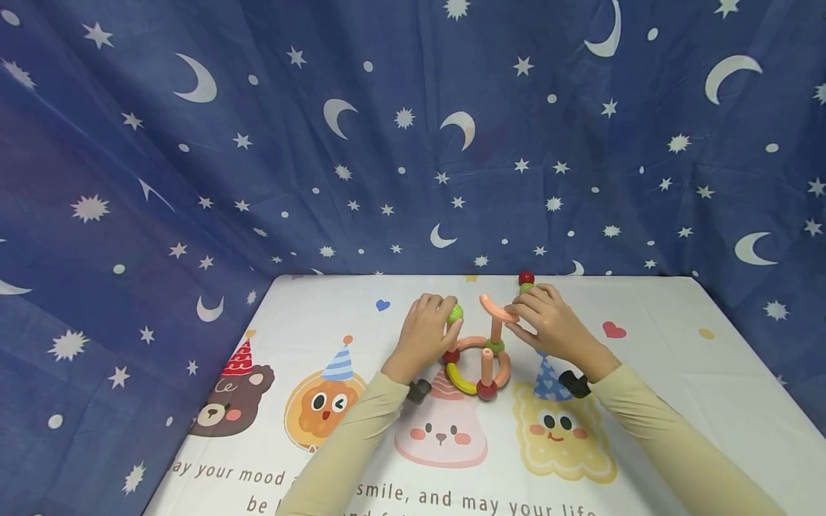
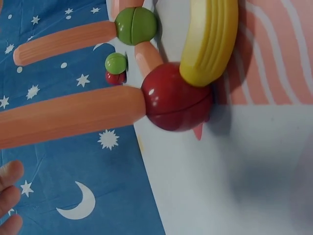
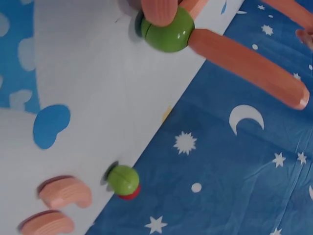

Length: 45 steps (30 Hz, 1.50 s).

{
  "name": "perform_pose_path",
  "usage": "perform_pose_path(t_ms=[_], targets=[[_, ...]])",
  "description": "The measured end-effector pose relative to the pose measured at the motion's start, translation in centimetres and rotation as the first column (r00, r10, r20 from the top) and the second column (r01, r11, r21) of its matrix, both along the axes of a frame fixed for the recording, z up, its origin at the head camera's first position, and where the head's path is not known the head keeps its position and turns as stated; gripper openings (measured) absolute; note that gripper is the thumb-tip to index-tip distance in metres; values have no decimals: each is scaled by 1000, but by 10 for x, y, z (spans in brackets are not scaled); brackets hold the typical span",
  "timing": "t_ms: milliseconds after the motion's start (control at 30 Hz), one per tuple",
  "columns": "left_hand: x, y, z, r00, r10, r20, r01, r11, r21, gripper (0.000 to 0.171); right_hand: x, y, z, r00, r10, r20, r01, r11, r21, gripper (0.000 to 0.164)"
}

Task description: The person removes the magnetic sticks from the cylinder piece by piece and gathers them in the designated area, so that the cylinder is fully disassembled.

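Note:
A ring of curved orange pieces (image 1: 475, 342) and a yellow curved piece (image 1: 461, 380), joined by red balls (image 1: 487, 389) and a green ball (image 1: 495, 346), lies on the table. Orange sticks (image 1: 487, 364) stand upright from these balls. At the ring's left, my left hand (image 1: 424, 338) holds another green ball (image 1: 455, 314) at the top of a stick, partly hidden by the fingers. My right hand (image 1: 548, 322) pinches one end of a curved orange stick (image 1: 497, 309) near the top of the rear upright. In the left wrist view, fingertips (image 2: 10, 196) show at the left edge.
Behind my right hand, a loose green ball (image 3: 123, 179) and red ball (image 3: 129, 194) sit near the table's back edge. Two short curved orange pieces (image 3: 66, 192) lie beside them. A printed white cloth (image 1: 335, 308) covers the table; a blue starry curtain (image 1: 387, 143) hangs behind.

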<state>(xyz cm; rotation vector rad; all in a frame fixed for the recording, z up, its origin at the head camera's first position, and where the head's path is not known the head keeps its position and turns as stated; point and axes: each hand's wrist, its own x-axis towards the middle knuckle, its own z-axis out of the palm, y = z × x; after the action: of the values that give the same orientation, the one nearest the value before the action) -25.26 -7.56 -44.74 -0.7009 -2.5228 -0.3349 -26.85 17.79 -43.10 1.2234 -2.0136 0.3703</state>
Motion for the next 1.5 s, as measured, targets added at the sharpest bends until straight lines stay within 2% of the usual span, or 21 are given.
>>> perform_pose_path(t_ms=[167, 367, 767, 1033, 1300, 1367, 1500], targets=[[-1, -4, 2, 1000, 1, -30, -1, 1000, -2, 31, 0, 10, 1, 999, -41, 22, 41, 999, -9, 40], [-2, -4, 5, 999, 13, -52, -13, 1000, -6, 33, -2, 23, 0, 997, -70, 12, 70, 997, -44, 43], [0, -7, 4, 1000, 27, 13, -28, 996, 88, 36, 3, 63, -3, 987, -157, 29, 158, 986, -61, 52], [-1, -9, 1, 999, 29, 41, -34, 992, 124, 37, 7, 94, -6, 967, -252, 49, 255, 965, -62, 57], [0, -10, -3, 1000, 28, 5, -29, 987, 159, 36, 7, 121, -15, 942, -324, 88, 330, 941, -70, 63], [0, -11, -3, 1000, 27, 4, -28, 985, 168, 35, 6, 128, -19, 934, -342, 100, 348, 936, -54, 60], [0, -12, -4, 1000, 23, 8, -24, 986, 164, 35, 4, 139, -26, 918, -377, 122, 382, 924, -20, 30]])
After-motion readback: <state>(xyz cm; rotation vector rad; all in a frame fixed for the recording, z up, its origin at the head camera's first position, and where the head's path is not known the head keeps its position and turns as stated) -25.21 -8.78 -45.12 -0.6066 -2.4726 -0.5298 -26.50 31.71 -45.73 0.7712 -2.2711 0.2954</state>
